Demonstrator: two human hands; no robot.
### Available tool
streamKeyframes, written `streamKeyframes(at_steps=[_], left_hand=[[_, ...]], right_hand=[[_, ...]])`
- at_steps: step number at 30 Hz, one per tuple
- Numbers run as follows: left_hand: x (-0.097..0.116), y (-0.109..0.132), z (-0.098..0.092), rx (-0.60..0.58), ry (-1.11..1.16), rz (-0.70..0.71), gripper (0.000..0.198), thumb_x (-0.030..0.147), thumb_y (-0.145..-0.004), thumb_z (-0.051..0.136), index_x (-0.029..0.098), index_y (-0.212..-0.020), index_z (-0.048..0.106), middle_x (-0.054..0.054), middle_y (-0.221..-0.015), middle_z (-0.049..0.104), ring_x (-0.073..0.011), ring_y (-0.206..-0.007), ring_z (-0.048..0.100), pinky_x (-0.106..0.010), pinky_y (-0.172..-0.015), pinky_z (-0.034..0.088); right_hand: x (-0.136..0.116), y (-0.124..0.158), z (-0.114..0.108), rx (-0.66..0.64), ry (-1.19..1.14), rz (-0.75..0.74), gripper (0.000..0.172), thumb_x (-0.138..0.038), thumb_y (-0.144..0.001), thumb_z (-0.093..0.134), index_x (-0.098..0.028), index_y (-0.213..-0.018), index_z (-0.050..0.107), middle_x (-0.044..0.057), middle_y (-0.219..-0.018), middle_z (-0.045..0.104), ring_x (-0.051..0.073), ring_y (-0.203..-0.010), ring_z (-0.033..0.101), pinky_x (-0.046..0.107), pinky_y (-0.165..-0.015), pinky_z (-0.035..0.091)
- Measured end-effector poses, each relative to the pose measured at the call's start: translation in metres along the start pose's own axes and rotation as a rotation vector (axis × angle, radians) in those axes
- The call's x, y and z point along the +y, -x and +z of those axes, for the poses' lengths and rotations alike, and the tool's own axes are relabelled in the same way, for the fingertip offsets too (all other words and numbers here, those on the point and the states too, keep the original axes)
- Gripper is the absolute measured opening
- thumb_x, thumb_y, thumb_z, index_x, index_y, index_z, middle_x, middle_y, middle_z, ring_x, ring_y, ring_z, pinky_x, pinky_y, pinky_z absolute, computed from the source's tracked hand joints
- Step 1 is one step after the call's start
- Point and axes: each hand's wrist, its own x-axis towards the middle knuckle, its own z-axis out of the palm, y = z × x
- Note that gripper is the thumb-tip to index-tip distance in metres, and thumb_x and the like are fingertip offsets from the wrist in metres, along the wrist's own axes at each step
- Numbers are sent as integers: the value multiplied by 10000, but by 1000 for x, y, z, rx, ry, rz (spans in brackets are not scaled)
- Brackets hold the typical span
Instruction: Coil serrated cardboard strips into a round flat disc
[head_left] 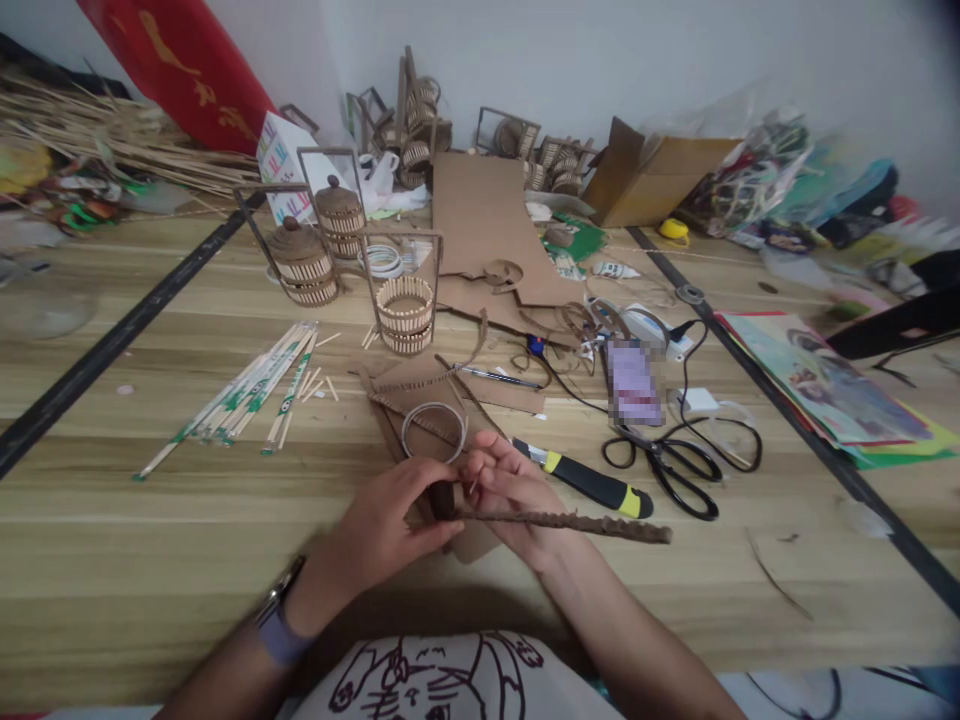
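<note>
My left hand is closed around a curled brown strip of corrugated cardboard. The strip's long free end runs to the right across my right palm and wrist. Close against the left fingertips, my right hand has its fingers curled in a pinch; what sits between them is too small to make out. Just beyond the hands, a pale ring lies on cut cardboard pieces. A box cutter with a black and yellow handle lies right of my right hand.
Black-handled scissors and a phone lie to the right. Bundled sticks in wrappers are at left. Small slatted buckets, one an open bucket, stand behind. Further back are a cardboard sheet and an open carton.
</note>
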Motion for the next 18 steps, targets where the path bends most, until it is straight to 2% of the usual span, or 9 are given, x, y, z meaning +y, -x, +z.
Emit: streamKeyframes(at_steps=[5,18], left_hand=[[2,-2,-1,-12,-10,-18,309,256,-892,682,243,-1154,519,-35,-1024,698,-185,-891,685,-304,-776,561],[3,0,-1,6,-27,-55,311,243,-857,709,232,-1119,544,-31,-995,719,-188,-858,697,-309,-760,568]], right_hand=[[2,3,6,11,6,91,412,-136,-610,923,-184,-946,690,-28,-755,738,87,-654,671,171,-623,527],[8,4,8,56,36,41,402,-114,-605,905,-204,-934,694,-35,-753,719,93,-606,638,189,-587,511]])
